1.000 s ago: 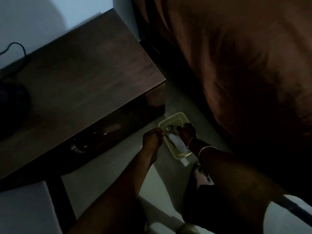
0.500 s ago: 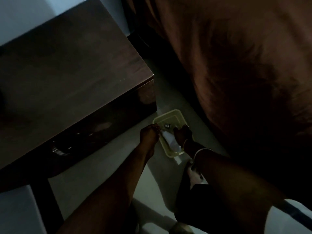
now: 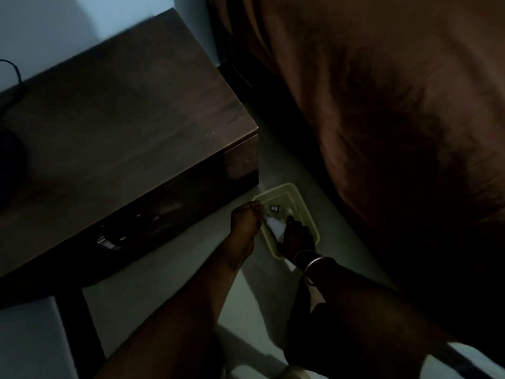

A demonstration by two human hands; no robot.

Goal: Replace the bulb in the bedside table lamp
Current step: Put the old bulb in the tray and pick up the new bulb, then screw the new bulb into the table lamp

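Brown bedding (image 3: 382, 105) fills the right of the view; the dark wooden tabletop (image 3: 123, 119) lies to the left, with a rounded dark shape at its far left edge, possibly the lamp base. On the pale floor (image 3: 164, 283) between them sits a yellow-green tray (image 3: 307, 206), just beside the table's corner. Both hands work inside it. The left hand (image 3: 244, 225) has its fingers pinched on the near end of a white carton (image 3: 274, 228), presumably the bulb's; the right hand (image 3: 297, 236) covers the other side, grip not discernible. The carton's long axis runs diagonally, from the tray's far left toward its near right. Hold the carton steady and lift it level, clear of the small metal part (image 3: 274, 207) lying beside it
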